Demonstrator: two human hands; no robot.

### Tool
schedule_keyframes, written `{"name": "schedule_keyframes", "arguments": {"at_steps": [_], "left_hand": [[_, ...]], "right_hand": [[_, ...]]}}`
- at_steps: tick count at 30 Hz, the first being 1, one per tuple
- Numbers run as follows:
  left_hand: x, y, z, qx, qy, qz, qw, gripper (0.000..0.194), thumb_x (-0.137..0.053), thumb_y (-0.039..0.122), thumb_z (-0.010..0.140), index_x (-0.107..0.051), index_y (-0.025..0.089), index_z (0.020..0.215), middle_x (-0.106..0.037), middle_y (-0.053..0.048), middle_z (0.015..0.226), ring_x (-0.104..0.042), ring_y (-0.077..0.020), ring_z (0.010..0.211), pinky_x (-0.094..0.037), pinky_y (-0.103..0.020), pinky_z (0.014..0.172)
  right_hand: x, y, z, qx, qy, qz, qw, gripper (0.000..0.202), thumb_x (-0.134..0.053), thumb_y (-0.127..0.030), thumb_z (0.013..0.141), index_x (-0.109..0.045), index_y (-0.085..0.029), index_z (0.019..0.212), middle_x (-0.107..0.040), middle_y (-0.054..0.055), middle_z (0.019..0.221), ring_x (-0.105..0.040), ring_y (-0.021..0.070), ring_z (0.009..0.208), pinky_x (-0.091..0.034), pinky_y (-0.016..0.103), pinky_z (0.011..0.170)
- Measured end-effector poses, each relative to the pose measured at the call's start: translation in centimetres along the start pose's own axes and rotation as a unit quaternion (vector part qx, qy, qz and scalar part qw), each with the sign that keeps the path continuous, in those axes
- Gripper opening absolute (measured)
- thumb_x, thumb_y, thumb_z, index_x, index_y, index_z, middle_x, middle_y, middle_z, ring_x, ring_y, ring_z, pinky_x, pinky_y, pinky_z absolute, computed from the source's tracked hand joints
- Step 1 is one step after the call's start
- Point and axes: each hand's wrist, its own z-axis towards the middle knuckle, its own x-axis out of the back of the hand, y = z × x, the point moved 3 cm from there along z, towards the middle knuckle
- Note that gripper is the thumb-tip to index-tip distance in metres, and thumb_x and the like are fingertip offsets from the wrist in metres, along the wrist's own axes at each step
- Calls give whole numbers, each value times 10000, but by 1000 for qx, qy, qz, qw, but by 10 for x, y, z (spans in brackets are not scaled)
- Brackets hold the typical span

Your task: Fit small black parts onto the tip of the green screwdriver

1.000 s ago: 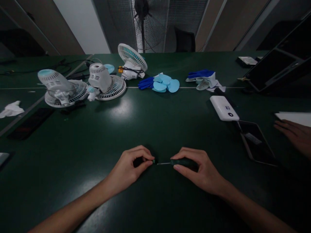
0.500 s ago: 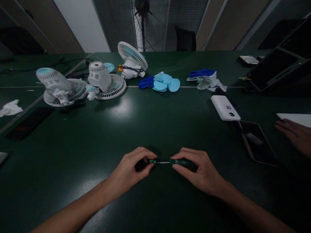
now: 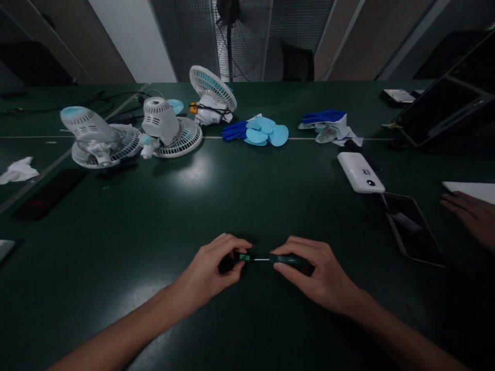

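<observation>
My right hand is closed around the dark green handle of a screwdriver, which lies level just above or on the table. Its thin metal shaft points left toward my left hand. Between the thumb and fingers of that hand is a small dark piece with bright green markings; its kind cannot be made out. The shaft's tip meets the right end of this piece. Most of the dark piece's left part is hidden in the shade of my left palm.
White fan parts with grilles stand at the back left. Behind the hands lie a light blue fan blade and blue-and-white gloves. To the right are a white power bank, a phone and another person's hand.
The fingers of my left hand have shifted slightly, so more of the green markings shows. My right hand keeps its grip on the screwdriver. The whole view has shifted a little.
</observation>
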Motion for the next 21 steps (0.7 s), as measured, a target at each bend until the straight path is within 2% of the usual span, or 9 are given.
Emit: {"name": "schedule_keyframes", "arguments": {"at_steps": [7,12,16,19,21], "left_hand": [[0,1,0,-6,-5,6,1000,416,-618,114,913,-608,284,1293,-650,-32,1105,-626,-142,955,-523,-273,828],[0,2,0,-13,-8,22,1000,400,-610,121,931,-597,273,1300,-657,-40,1106,-629,-144,940,-537,-270,802],[3,7,-6,-42,-37,50,997,366,-530,145,1000,-574,278,1339,-655,-55,1192,-625,-156,1066,-545,-294,915],[16,-2,-14,-51,-54,94,993,365,-477,183,1036,-559,283,1377,-643,-73,1262,-617,-169,1146,-539,-323,990],[39,-19,-19,-29,-22,145,989,346,-476,234,1041,-574,281,1370,-641,-81,1284,-623,-190,1159,-542,-350,1002]], "right_hand": [[2,-4,5,-2,-1,79,997,174,-672,-244,999,-740,-256,1158,-719,15,1011,-675,170,874,-503,296,754],[4,-3,6,-19,12,83,996,156,-675,-254,988,-749,-252,1125,-721,20,990,-677,181,859,-497,312,752],[5,-3,5,-25,20,73,997,144,-674,-257,981,-754,-240,1099,-727,32,987,-681,192,860,-501,323,748],[7,-2,3,-30,27,70,997,148,-679,-267,978,-757,-234,1099,-728,40,991,-683,199,877,-506,329,753],[7,-2,3,-31,23,74,997,153,-678,-272,982,-756,-239,1110,-727,38,996,-682,199,887,-510,330,759]]}}
